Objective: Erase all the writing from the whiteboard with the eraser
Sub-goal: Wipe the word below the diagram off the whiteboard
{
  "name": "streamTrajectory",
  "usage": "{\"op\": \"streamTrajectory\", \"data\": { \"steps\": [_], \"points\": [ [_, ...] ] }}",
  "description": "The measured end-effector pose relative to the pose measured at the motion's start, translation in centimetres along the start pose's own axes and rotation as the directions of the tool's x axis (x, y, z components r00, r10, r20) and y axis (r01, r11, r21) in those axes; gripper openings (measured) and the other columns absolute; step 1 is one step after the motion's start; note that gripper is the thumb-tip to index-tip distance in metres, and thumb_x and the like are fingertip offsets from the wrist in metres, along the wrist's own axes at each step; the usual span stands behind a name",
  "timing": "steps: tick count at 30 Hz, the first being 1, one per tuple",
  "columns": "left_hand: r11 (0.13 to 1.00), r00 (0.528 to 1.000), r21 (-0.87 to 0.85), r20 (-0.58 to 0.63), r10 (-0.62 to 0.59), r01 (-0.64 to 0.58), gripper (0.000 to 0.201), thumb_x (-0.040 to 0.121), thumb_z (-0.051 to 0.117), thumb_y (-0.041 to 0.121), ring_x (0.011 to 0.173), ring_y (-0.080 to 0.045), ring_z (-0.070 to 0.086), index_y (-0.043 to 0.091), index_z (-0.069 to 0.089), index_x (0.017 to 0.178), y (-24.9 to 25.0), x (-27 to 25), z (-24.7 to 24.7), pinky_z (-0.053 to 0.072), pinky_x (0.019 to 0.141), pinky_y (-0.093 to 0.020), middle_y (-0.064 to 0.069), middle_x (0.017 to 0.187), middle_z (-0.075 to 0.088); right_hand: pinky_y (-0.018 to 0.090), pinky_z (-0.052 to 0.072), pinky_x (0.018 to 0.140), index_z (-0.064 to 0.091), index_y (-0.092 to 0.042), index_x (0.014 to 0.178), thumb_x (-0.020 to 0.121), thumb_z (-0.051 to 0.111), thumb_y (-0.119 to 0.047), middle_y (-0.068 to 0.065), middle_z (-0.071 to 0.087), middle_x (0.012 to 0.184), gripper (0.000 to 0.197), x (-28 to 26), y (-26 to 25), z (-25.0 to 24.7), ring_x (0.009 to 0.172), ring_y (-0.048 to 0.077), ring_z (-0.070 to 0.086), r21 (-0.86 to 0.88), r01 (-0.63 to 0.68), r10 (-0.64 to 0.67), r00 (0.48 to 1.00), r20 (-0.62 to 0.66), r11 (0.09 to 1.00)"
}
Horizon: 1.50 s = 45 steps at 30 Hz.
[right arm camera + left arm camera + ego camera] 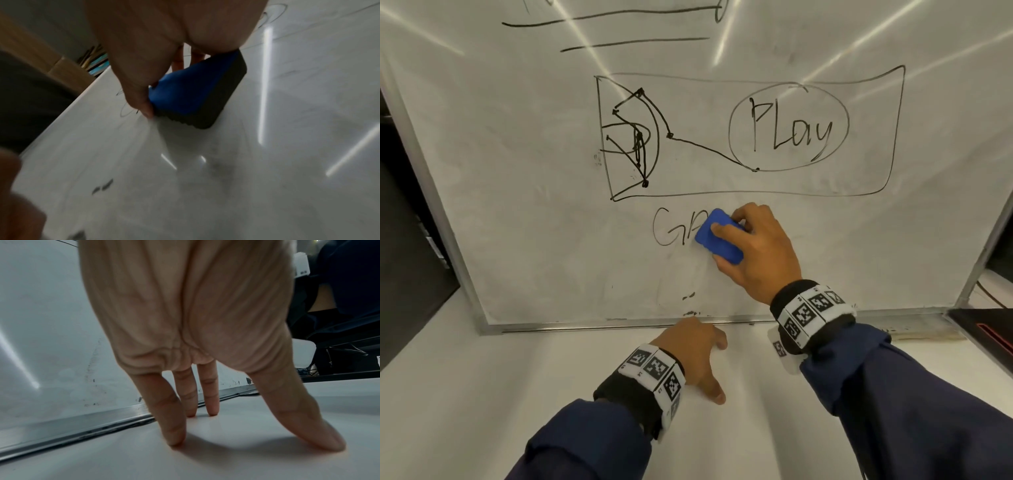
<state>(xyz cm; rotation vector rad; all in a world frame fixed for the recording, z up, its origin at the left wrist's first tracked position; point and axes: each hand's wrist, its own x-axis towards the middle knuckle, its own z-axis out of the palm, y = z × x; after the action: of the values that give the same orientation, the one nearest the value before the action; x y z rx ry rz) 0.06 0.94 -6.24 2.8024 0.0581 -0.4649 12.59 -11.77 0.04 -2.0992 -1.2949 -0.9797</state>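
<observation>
A whiteboard leans upright on a white table. It carries black marker lines at the top, a boxed sketch with the circled word "PLay", and the letters "GA" below. My right hand grips a blue eraser with a black felt face and presses it on the board just right of "GA". Smudged grey streaks lie beneath the eraser. My left hand rests with straight spread fingers on the table in front of the board's metal bottom rail.
The white table stretches out in front of the board. Small marker specks sit near the board's lower edge. A dark object with a red line lies at the right, and dark space opens to the board's left.
</observation>
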Motion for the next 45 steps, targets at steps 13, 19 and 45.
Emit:
{"op": "streamTrajectory", "data": {
  "steps": [13,19,45],
  "points": [
    [1.000,1.000,-0.003,0.004,0.004,-0.004,0.091,0.060,0.088,0.054,0.128,-0.023,0.046,0.034,0.047,0.140,0.1,-0.5,-0.1,0.042,0.106,-0.039,0.000,0.140,0.045,0.044,0.052,0.066,0.073,-0.015,0.110,0.070,0.086,-0.021,0.011,0.058,0.103,0.043,1.0,-1.3,0.4,0.087,0.032,0.054,-0.015,0.058,-0.057,0.996,0.068,0.998],
    [1.000,1.000,-0.014,-0.002,0.006,-0.006,0.092,0.059,0.088,0.056,0.126,-0.023,0.046,0.037,0.047,0.139,0.0,-0.5,0.0,0.042,0.106,-0.040,0.000,0.137,0.045,0.044,0.052,0.067,0.073,-0.015,0.111,0.069,0.088,-0.020,0.012,0.058,0.104,0.044,0.5,0.1,-0.4,0.088,0.031,0.054,-0.021,0.028,-0.027,0.999,0.036,0.999],
    [0.663,0.596,-0.648,-0.716,-0.363,-0.374,0.033,0.088,0.072,0.027,0.082,-0.003,0.068,0.038,0.052,0.112,1.5,-1.0,-3.5,0.055,0.070,-0.017,0.021,0.094,0.064,0.007,0.043,0.088,0.062,-0.021,0.135,0.087,0.073,-0.001,0.000,0.048,0.113,0.053,-3.7,-4.1,1.6,0.097,0.003,0.053,0.537,-0.387,0.380,0.916,0.129,0.750]
  ]
}}
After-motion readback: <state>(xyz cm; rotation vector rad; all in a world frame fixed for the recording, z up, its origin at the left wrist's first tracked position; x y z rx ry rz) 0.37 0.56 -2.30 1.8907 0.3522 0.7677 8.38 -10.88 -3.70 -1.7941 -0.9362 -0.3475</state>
